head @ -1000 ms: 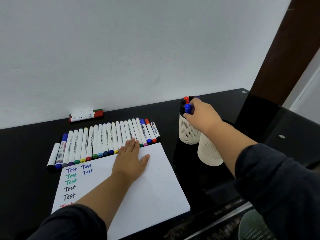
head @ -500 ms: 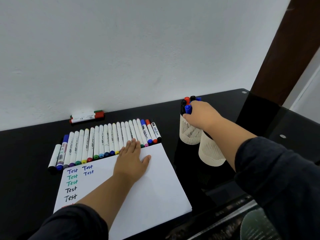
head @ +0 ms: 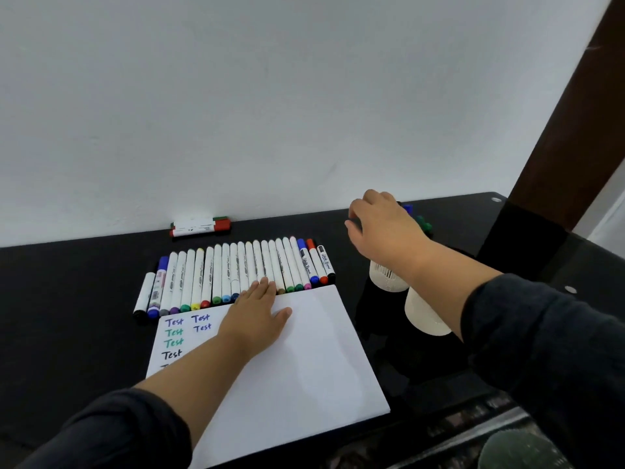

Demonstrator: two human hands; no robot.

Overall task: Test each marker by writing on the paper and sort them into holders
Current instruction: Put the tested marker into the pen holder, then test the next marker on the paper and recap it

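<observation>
The left hand (head: 253, 319) lies flat on the paper (head: 304, 353), fingers straight, their tips just touching the lower caps of the marker row (head: 236, 272). It holds nothing and seems there only to pin the sheet. The right hand (head: 382, 228) hangs over the far holder (head: 385, 277), fingers bent downward among the capped markers standing in it; whether it pinches one of them I cannot tell, since the back of the hand hides the fingertips. A blue cap (head: 408, 208) and a green cap (head: 422, 223) poke out behind it. The near holder (head: 424, 313) stands just beside the first, partly under the forearm.

The untested markers lie side by side on the desk (head: 67, 316), touching the top edge of the paper, their long axes running away from the person, coloured caps pointing back toward the sheet. They sit to the left of the right hand, well apart from it, but directly in front of the left fingertips. My guess is that the next marker is fetched from that row, and the left hand is by far the nearer. The sheet carries several lines of "Test" at its left side.
</observation>
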